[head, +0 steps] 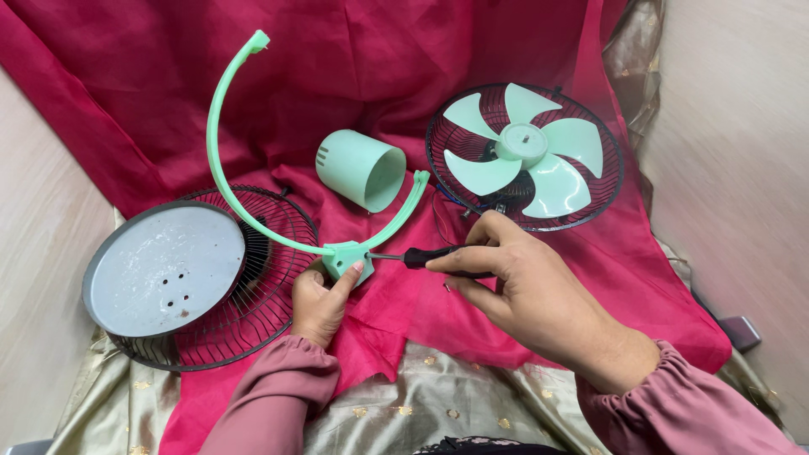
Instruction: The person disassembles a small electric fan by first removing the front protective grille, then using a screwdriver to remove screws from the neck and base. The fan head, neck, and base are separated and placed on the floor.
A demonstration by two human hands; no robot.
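Observation:
My left hand (pixel 323 297) grips the small block at the bottom of a mint-green curved fan bracket (pixel 221 101), which arcs up and to the left. A black-handled screwdriver (pixel 421 255) is held in my right hand (pixel 510 270), lying level, with its metal tip touching the right side of that block. Both sleeves are dusty pink.
A grey round base plate (pixel 164 270) lies on a black wire fan guard (pixel 278 286) at the left. A mint-green motor cover (pixel 362 168) lies on its side in the middle. At the right sits a rear guard with mint-green fan blades (pixel 524 152). Red cloth (pixel 152 84) covers the surface.

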